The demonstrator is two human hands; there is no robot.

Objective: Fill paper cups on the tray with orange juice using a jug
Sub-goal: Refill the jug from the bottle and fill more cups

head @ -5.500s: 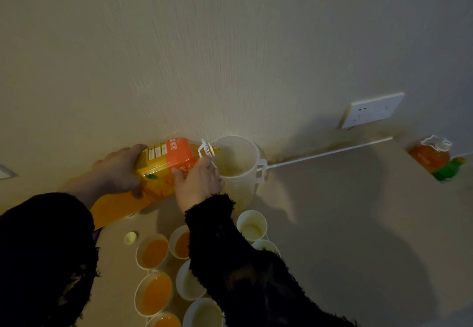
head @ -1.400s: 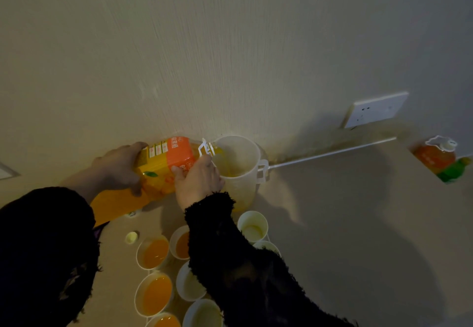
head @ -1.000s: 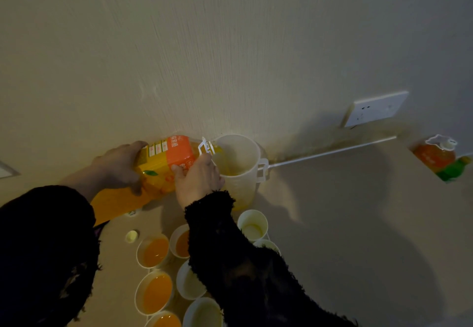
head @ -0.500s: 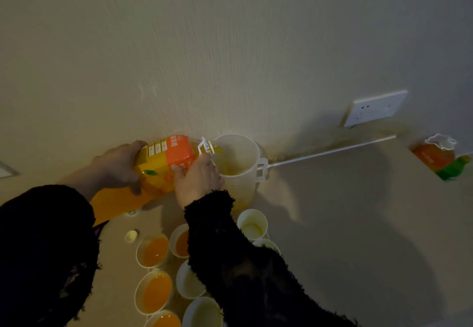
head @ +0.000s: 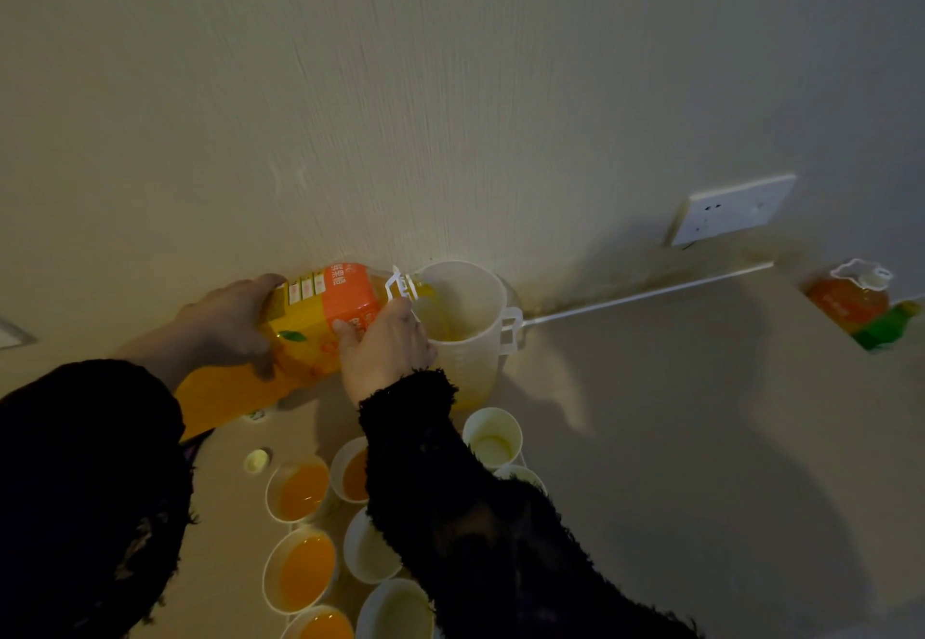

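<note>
Bottle of orange juice [head: 325, 323] tipped flat, mouth over rim of plastic jug [head: 473, 303] for refilling, left hand [head: 225, 323] wrapped round base, right hand [head: 385, 350] gripping shoulder for steadiness, paper cups [head: 300, 488] just beside jug, several not yet filled.

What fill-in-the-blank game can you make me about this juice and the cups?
1. The left hand and right hand tip the juice bottle into the white ____.
2. The juice in the filled paper cups is coloured ____.
3. The white socket is fixed to the ____.
Missing words: jug; orange; wall.
</note>
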